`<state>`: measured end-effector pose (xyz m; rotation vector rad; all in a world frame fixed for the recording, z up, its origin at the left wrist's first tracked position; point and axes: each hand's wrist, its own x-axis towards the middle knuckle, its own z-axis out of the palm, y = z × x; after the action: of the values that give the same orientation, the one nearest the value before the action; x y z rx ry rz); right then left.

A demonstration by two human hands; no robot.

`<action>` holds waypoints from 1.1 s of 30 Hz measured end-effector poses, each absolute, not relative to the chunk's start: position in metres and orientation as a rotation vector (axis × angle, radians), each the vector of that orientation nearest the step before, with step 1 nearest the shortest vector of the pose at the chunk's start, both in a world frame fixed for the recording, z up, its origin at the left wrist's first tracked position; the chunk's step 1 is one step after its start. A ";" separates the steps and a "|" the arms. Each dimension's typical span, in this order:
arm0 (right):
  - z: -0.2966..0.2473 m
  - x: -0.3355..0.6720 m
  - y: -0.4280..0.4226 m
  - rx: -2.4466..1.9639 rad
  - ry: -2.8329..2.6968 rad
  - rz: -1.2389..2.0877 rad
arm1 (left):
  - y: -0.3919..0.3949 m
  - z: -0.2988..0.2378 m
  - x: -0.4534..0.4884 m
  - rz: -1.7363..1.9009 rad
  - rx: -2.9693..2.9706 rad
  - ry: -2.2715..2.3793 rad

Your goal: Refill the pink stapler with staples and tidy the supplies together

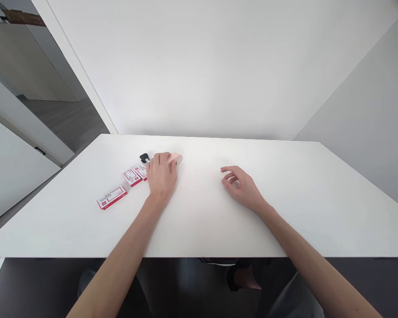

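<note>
My left hand (162, 176) is closed over a pale pink block-like object (175, 158) lying on the table, its thumb at the near side and its fingers over the top. Much of that object is hidden under the hand, so its kind is unclear. Just left of the fingers sits a small black item (144, 157) with a white part. Red-and-white small boxes lie nearby: one box (112, 197) farther left, another box (132, 176) closer in, and a third box (141, 171) partly covered by my hand. My right hand (240, 187) rests on the table, loosely curved, fingers and thumb apart, holding nothing.
The white table (199, 234) reaches across the view, its front edge close to my body. A white wall (202, 66) rises behind it and a grey wall (368, 101) stands at the right. A doorway with grey floor (66, 119) is at the left.
</note>
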<state>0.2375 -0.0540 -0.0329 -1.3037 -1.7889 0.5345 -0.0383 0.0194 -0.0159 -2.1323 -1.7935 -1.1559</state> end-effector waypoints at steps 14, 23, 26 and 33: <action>-0.032 0.236 -0.055 -1.296 -1.793 0.511 | 0.005 -0.013 -0.023 -1.278 -2.623 -1.622; -0.023 0.233 -0.059 -1.218 -1.943 0.501 | -0.008 -0.014 -0.010 -1.332 -2.875 -1.401; -0.025 0.233 -0.059 -1.241 -1.938 0.489 | -0.007 -0.014 -0.010 -1.270 -2.890 -1.435; -0.025 0.235 -0.064 -1.399 -1.846 0.515 | -0.002 -0.017 -0.009 -1.271 -2.718 -1.502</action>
<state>0.2347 -0.0644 -0.0248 -1.3987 -1.8463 0.5152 -0.0092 -0.0025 -0.0170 -2.7184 -1.5021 -1.2706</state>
